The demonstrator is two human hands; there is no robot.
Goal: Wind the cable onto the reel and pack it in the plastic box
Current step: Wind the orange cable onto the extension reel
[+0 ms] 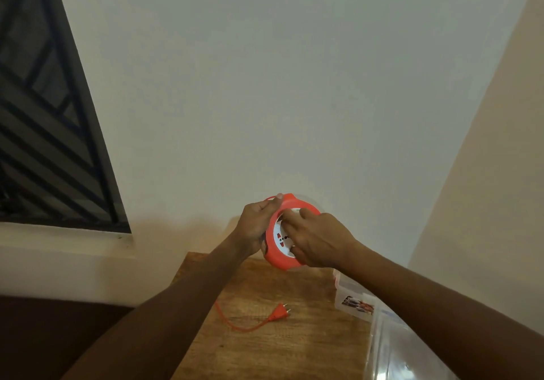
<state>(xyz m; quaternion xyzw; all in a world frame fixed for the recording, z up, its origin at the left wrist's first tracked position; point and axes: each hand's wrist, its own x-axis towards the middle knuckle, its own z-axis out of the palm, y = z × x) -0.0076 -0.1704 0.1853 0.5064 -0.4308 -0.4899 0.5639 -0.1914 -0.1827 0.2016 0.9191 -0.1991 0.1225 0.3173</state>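
Wooden table (309, 347) below — both hands grip the reel (282, 257).

Bare desk (265, 356) surface lies open around the cable (235, 325) and plug (279, 315). The plastic box (353, 297) and its clear lid (391, 356) block the right edge; a wall (265, 85) closes the far side.

Reel (282, 257): smooth orange plastic. Worktop (265, 347): grained matt wood. Box (353, 300): clear glossy plastic. Wall (265, 85): matt paint.
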